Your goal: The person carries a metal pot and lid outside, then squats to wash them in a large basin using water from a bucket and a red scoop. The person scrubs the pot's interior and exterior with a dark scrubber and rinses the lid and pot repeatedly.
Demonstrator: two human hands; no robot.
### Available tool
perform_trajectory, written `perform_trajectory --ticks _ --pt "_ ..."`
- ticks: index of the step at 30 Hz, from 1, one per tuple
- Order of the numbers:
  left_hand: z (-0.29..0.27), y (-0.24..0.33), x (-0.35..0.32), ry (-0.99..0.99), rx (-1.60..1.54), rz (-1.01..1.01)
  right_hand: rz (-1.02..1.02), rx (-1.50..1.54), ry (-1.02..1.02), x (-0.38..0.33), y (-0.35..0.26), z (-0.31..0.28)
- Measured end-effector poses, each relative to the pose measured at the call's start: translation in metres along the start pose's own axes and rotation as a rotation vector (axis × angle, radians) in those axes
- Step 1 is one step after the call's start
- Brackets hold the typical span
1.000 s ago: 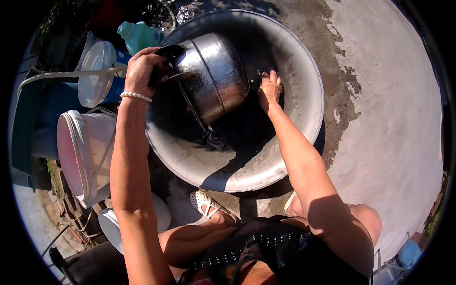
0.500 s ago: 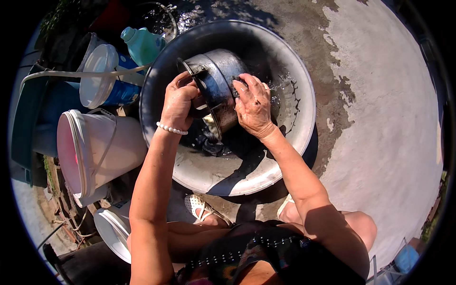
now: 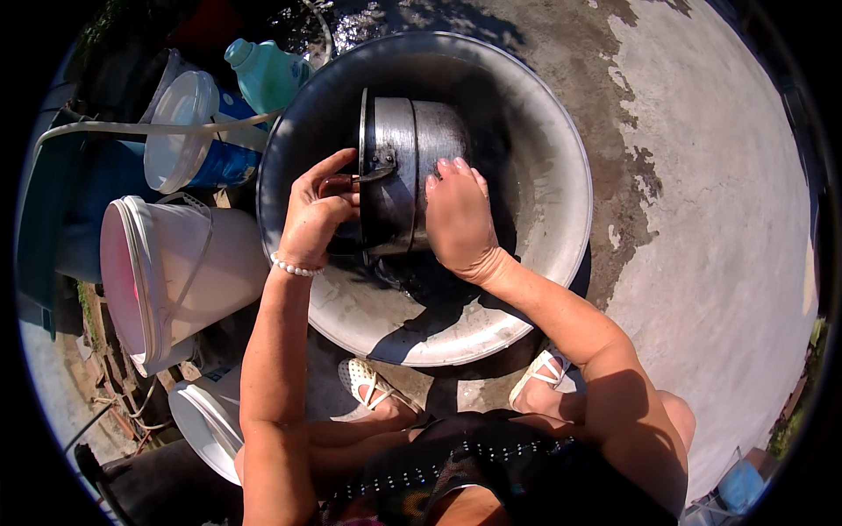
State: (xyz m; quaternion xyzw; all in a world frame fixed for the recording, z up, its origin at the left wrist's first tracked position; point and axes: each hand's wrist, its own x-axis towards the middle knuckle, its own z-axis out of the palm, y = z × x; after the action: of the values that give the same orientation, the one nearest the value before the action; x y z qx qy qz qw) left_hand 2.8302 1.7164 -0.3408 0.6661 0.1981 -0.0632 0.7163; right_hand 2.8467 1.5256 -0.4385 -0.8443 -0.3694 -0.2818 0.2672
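A dark metal cooking pot (image 3: 395, 131) lies tilted on its side inside a wide metal basin (image 3: 548, 180), its mouth toward the left. My left hand (image 3: 317, 209), wearing a white bead bracelet, is closed around the pot's rim by a loop handle, thumb outside and one finger stretched along the edge. On the pot's outer wall, toward its base, presses my right hand (image 3: 461, 219), slightly blurred. The dark scouring pad seen under its fingers a moment ago is hidden beneath the palm now. Dark wet cloth-like stuff lies under the pot.
Left of the basin lies a white bucket (image 3: 219, 259) with a pink inside. Behind it are a blue-and-white tub (image 3: 224, 162), a green plastic bottle (image 3: 274, 81) and a pale hose (image 3: 132, 128). My feet in white shoes (image 3: 364, 379) stand at the basin's near edge, on concrete (image 3: 710, 228).
The pot has turned so that its rim stands nearly upright in view and its handle faces me. My left hand has shifted slightly left and down; my right hand has slid a little lower on the wall.
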Motion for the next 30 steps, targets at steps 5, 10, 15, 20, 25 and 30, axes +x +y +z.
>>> perform_trajectory --ticks 5,10,15,20,25,30 --pt "-0.002 -0.008 -0.002 -0.044 0.079 0.051 0.035 0.139 -0.060 0.029 0.023 0.007" --pt "-0.010 -0.009 0.000 -0.122 0.100 0.068 0.574 0.275 -0.653 0.119 0.070 0.036" --pt "-0.044 -0.023 -0.009 -0.121 0.136 0.073 0.053 0.165 -0.082 0.053 -0.009 0.029" --pt "-0.045 -0.028 -0.011 -0.108 0.212 0.093 0.106 0.307 -0.211 0.073 -0.008 0.022" --pt "-0.050 -0.032 -0.013 -0.143 0.175 0.109 0.557 0.319 -0.822 0.147 0.054 0.054" --pt "-0.071 -0.048 -0.020 -0.113 0.231 0.157 0.072 0.050 -0.194 0.060 -0.048 0.029"
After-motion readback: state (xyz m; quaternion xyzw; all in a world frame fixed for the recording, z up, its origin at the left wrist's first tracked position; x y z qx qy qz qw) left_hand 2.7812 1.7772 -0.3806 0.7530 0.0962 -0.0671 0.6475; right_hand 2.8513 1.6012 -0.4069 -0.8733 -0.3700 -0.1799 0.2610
